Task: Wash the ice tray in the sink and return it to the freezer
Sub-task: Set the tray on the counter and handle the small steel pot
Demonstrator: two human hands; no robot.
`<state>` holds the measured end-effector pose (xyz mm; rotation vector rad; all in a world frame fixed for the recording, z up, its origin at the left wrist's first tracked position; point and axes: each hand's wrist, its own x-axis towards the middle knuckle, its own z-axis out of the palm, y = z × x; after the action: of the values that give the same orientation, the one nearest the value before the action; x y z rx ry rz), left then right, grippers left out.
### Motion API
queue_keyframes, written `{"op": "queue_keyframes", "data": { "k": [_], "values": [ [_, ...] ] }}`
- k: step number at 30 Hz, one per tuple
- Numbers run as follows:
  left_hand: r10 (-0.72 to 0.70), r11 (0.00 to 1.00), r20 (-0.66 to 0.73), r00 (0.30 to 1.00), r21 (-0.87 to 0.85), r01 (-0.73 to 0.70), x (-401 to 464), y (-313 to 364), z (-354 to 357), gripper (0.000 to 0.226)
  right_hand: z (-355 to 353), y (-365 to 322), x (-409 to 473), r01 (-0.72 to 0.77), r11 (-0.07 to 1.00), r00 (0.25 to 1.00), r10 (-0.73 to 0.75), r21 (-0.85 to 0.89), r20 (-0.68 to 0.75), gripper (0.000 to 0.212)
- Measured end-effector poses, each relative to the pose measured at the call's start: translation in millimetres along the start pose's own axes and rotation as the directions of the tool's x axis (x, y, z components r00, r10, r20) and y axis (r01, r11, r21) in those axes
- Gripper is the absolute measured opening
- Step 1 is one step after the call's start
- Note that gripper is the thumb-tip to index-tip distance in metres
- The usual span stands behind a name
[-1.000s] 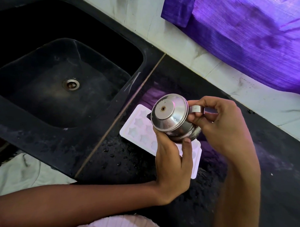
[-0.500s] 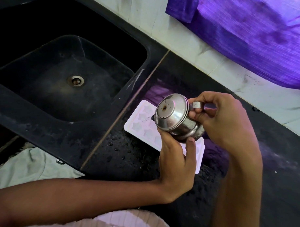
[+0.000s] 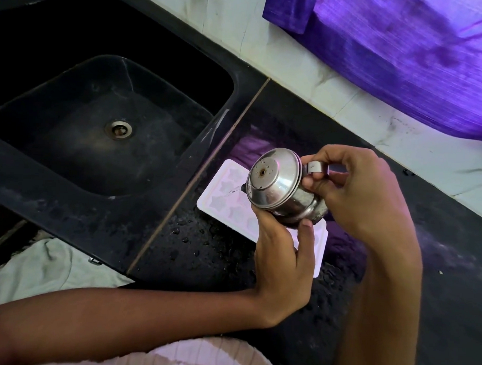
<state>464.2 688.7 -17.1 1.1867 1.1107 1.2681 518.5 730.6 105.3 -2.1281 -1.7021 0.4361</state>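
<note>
tray [image 3: 228, 198] lies on the wet counter [image 3: 204, 252] beside the sink [image 3: 214, 143]. left hand [image 3: 282, 261] cups the tilted steel pot [image 3: 283, 189]; right hand [image 3: 351, 191] grips its handle, pouring water into the tray. washing looks done, refill under way; freezer return remains.

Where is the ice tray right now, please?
The ice tray lies flat on the wet black counter right of the sink, beneath the tilted steel pot.

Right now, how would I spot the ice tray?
Find the black sink, then look right along the wet black counter. The ice tray lies flat there beneath the tilted steel pot: pale, with star-shaped hollows.
</note>
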Motion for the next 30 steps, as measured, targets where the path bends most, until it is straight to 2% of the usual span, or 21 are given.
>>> {"op": "queue_keyframes", "data": {
  "k": [7, 14, 17, 21, 25, 30],
  "values": [
    [0.01, 1.0, 0.001, 1.0, -0.009, -0.01, 1.1, -0.4, -0.4, 0.071, -0.3, 0.5, -0.5, 0.008, 1.0, 1.0, -0.007, 0.025, -0.016, 0.024],
    [0.059, 0.998, -0.026, 0.998, -0.003, -0.059, 4.6, 2.9, -1.2, 0.076, -1.8, 11.8, 1.1, -0.005, 0.993, 1.0, 0.005, 0.114, -0.001, 0.007],
    [0.076, 0.997, -0.032, 0.997, -0.004, -0.077, 6.8, 5.2, -1.1, 0.077, -2.6, 18.1, 2.7, 0.003, 0.986, 1.0, -0.002, 0.168, -0.003, 0.013],
    [0.104, 0.995, -0.027, 0.994, 0.004, -0.104, 10.5, 7.9, -1.0, 0.075, -2.2, 25.7, 4.3, 0.012, 0.967, 1.0, -0.009, 0.253, -0.014, 0.036],
    [0.121, 0.992, -0.034, 0.992, 0.034, -0.12, 17.9, 9.6, 0.8, 0.078, -0.2, 34.6, 9.3, 0.01, 0.939, 1.0, -0.003, 0.344, -0.02, 0.028],
    [0.065, 0.998, 0.007, 0.998, 0.008, -0.066, 33.2, 5.8, 7.4, 0.078, 4.7, 51.2, 20.4, 0.0, 0.845, 0.999, 0.021, 0.535, -0.034, 0.023]
  ]
}}
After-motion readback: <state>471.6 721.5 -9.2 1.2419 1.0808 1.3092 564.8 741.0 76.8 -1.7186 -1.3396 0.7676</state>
